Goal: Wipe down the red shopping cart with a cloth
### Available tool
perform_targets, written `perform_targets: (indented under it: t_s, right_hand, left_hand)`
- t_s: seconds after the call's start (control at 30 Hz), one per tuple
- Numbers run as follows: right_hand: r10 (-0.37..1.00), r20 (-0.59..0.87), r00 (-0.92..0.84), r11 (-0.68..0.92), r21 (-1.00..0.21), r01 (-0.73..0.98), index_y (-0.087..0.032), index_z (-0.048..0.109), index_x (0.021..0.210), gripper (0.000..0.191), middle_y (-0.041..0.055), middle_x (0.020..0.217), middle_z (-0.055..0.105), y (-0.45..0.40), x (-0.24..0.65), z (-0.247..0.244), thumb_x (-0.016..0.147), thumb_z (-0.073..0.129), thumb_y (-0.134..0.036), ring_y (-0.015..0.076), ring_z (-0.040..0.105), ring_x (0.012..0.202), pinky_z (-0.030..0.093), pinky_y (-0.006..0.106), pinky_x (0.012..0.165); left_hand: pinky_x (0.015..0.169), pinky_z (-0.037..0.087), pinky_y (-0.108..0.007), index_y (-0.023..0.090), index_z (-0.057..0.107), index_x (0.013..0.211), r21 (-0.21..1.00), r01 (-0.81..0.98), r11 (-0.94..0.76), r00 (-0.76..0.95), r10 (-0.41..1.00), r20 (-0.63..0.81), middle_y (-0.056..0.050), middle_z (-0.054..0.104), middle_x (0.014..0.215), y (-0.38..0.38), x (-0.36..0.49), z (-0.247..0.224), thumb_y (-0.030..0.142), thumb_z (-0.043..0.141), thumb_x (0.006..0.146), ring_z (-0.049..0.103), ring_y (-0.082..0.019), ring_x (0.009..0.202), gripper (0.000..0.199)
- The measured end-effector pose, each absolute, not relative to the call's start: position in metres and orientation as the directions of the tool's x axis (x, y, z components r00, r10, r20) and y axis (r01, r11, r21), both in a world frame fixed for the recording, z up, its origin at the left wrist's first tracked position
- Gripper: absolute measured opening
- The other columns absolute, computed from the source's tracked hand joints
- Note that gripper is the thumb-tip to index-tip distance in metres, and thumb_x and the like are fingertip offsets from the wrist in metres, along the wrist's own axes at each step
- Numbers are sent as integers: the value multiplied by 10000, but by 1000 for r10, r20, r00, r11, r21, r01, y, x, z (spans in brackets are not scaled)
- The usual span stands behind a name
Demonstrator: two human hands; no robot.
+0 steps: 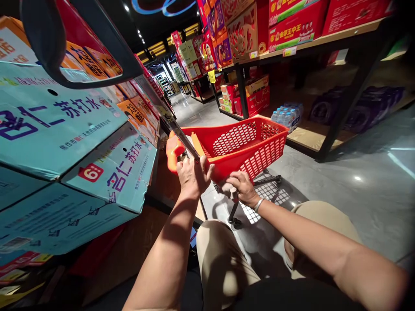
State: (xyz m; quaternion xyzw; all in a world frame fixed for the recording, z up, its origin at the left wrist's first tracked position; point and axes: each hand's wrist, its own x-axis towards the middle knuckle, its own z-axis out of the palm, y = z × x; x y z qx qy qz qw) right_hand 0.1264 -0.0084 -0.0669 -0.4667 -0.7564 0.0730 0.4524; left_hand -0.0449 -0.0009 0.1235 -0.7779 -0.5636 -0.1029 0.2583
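Observation:
My left hand (193, 176) is closed over the near end of a dark shelf edge strip (184, 140), its thumb sticking out to the right. Just beyond it stands a red shopping cart (244, 140) with a perforated basket and an orange handle end (173, 151). To the right, below the basket's near side, my right hand (243, 186) is closed on a crumpled greyish-white cloth (230, 190). A light band circles that wrist. The cart's basket shows no goods inside.
Stacked light-blue drink cartons (106, 172) fill the left, with orange boxes (139, 112) behind. A black-framed shelf with red gift boxes (292, 34) stands right; bottled water packs (288, 114) sit on its low board. My knees (220, 246) are bent beneath my arms. A glossy grey floor (366, 181) runs between.

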Motion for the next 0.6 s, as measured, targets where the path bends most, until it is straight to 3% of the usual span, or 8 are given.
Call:
perform_targets:
  t_s: [0.13, 0.33, 0.47, 0.6]
  right_hand:
    - [675, 737, 39, 542, -531, 652, -349, 677, 1242, 371, 78, 1318, 525, 10, 125, -18, 903, 585, -230, 294, 375, 1310, 360, 508, 1157]
    - [731, 676, -92, 550, -505, 665, -282, 732, 1091, 349, 95, 1217, 575, -1, 121, -48, 839, 574, -99, 271, 453, 1147, 470, 459, 1032]
    - [640, 754, -150, 629, -402, 666, -326, 734, 1106, 293, 67, 1240, 599, 9, 139, -37, 922, 556, -184, 257, 444, 1215, 400, 468, 1105]
    - [594, 783, -186, 625, -303, 720, -306, 767, 962, 225, 52, 1185, 635, 44, 189, -31, 958, 545, -270, 237, 475, 1185, 419, 425, 1077]
  left_hand:
    - [863, 356, -477, 251, 687, 1106, -292, 928, -232, 348, 819, 457, -139, 663, 1070, -2, -44, 123, 537, 444, 962, 561, -354, 1041, 402]
    - [830, 349, -459, 261, 694, 1084, -308, 924, -225, 355, 804, 478, -124, 670, 1021, -2, -49, 121, 450, 477, 953, 566, -336, 995, 317]
    - [821, 344, -450, 271, 702, 1080, -330, 919, -214, 360, 796, 486, -115, 658, 945, 0, -59, 120, 439, 479, 951, 565, -319, 942, 308]
    - [814, 338, -444, 291, 693, 1139, -345, 910, -231, 384, 784, 487, -115, 660, 991, 3, -69, 118, 476, 498, 940, 563, -318, 950, 334]
